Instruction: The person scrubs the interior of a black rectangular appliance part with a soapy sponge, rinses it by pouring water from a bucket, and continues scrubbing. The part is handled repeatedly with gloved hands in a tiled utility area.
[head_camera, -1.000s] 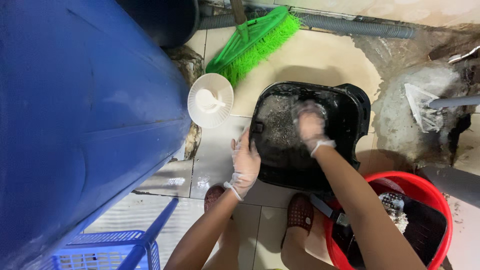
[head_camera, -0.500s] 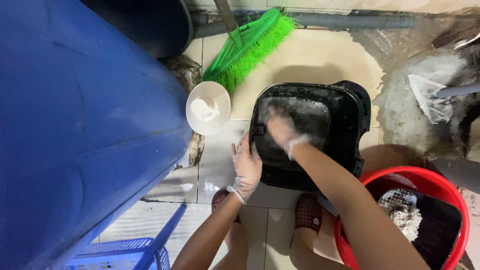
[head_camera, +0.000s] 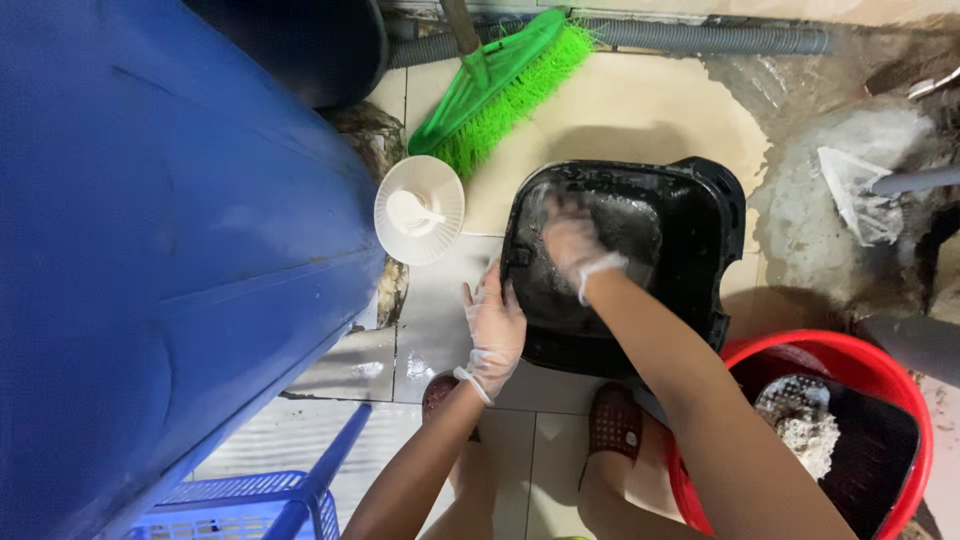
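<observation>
A black square basket (head_camera: 690, 250) with soapy, greasy insides stands on the tiled floor in front of me. My left hand (head_camera: 495, 325), in a clear plastic glove, grips its left rim and steadies it. My right hand (head_camera: 572, 240), also gloved, is down inside the basket against its far left wall; it looks closed on a scrubbing pad, but blur hides the pad.
A big blue barrel (head_camera: 170, 250) fills the left side. A white round plastic piece (head_camera: 420, 210) lies beside a green broom (head_camera: 500, 90). A red basin (head_camera: 870, 370) with a black perforated tray (head_camera: 860, 450) sits at lower right. A blue crate (head_camera: 240, 505) is at bottom left.
My right hand has swept from the basket's right side over to its left wall. The left hand has stayed on the rim.
</observation>
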